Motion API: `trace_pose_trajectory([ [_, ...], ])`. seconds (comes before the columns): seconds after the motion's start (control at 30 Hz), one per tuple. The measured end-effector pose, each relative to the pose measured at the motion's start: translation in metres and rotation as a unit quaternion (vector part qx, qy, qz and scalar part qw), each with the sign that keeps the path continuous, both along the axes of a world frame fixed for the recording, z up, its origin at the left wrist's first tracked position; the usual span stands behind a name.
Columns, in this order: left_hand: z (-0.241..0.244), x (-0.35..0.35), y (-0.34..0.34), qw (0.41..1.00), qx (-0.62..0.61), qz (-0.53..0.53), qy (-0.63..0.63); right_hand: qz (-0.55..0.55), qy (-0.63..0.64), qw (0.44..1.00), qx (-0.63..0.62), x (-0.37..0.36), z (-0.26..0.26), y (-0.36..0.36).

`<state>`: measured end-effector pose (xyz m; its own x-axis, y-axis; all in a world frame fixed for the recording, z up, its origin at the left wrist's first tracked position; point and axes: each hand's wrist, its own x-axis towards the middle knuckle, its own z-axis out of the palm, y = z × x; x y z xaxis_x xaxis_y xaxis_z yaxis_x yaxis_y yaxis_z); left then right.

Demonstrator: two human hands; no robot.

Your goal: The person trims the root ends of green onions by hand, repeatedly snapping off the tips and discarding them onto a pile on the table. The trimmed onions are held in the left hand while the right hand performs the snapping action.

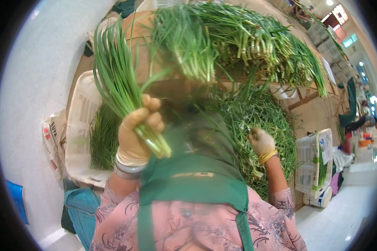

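Observation:
My left hand [141,128], in a pale glove, is closed around a bunch of green garlic chives [117,72], leaves up and pale cut stems poking out below my fingers. My right hand [262,141], gloved with a yellow band at the wrist, is at the right over a large heap of loose leaves [257,106]. Its fingers are curled; whether they hold anything cannot be made out. In front, a blurred bunch of chives [188,47] lies on the wooden table [141,28] beside a thick row of more stalks [257,40].
At my left stands a white plastic crate [81,125] with chives inside. To the right are another white crate [306,166] with greens and a white bucket [320,199]. A printed sack [53,144] lies on the floor. A person [361,122] is far off at the right.

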<state>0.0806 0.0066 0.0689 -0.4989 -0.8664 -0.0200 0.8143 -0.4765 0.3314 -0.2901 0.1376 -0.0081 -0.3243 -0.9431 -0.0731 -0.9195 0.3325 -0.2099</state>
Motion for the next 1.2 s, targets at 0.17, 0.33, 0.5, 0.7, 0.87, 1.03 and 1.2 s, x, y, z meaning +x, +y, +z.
trace_pose_trajectory([
  [0.17,0.010,0.024,-0.016,0.976,-0.080,-0.015,0.200,0.234,-0.183,0.922,-0.249,0.119,0.103,-0.123],
  [0.33,0.048,0.053,-0.024,0.954,-0.195,0.039,0.223,0.291,-0.128,0.937,-0.146,0.185,0.119,-0.201],
  [0.5,-0.004,0.065,-0.060,0.978,-0.086,0.055,0.184,0.257,0.013,0.965,-0.048,0.243,0.084,-0.263],
  [0.7,-0.069,0.037,-0.065,0.993,0.065,0.046,0.082,0.176,-0.108,0.977,-0.048,0.218,0.078,-0.266],
  [0.87,-0.064,-0.008,-0.045,0.986,0.025,0.076,-0.149,0.102,-0.475,0.873,-0.037,0.169,0.084,-0.161],
  [1.03,-0.070,-0.046,-0.036,0.977,0.025,0.024,-0.212,0.135,-0.447,0.882,-0.060,0.154,0.068,-0.110],
  [1.2,-0.071,-0.069,-0.029,0.972,0.043,0.010,-0.233,0.126,-0.446,0.866,-0.189,0.151,0.045,-0.112],
])
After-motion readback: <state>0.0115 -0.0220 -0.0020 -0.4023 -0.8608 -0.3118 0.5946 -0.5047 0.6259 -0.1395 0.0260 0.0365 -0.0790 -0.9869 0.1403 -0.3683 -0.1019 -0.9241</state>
